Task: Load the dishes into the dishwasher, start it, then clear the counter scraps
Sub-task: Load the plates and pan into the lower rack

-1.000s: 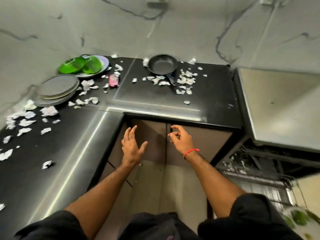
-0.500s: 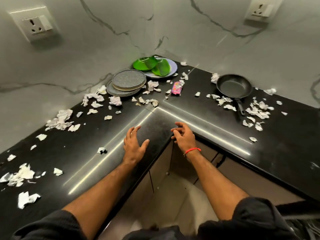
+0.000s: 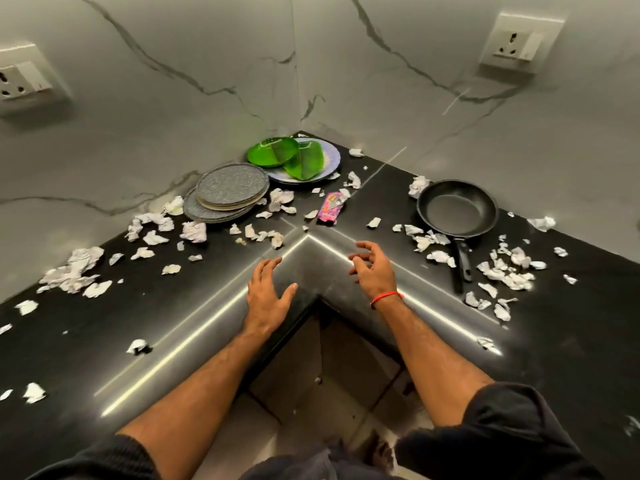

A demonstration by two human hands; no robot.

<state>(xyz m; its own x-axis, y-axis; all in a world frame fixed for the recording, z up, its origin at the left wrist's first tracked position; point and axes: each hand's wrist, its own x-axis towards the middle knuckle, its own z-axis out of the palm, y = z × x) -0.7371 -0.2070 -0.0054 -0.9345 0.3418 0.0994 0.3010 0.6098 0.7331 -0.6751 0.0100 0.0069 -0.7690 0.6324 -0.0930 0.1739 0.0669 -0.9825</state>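
Observation:
A stack of grey speckled plates [image 3: 230, 187] lies in the corner of the black L-shaped counter [image 3: 104, 327]. Behind it, two green bowls [image 3: 273, 152] sit on a pale blue plate [image 3: 329, 161]. A black frying pan [image 3: 457, 209] rests to the right, handle toward me. Torn white paper scraps [image 3: 74, 271] are scattered across the counter, and a pink wrapper [image 3: 330, 209] lies among them. My left hand [image 3: 268, 297] hovers over the counter's inner corner with fingers spread, holding nothing. My right hand [image 3: 372, 268] hovers beside it, fingers loosely curled, empty.
Marble walls meet behind the dishes, each with a wall socket [image 3: 20, 79] [image 3: 516, 43]. Cabinet doors [image 3: 311, 358] stand below the counter's inner corner. More scraps [image 3: 505, 271] lie right of the pan handle.
The view has swung left and up, away from the open dishwasher to the counter corner. Both hands have moved forward over the counter's inner corner, still empty.

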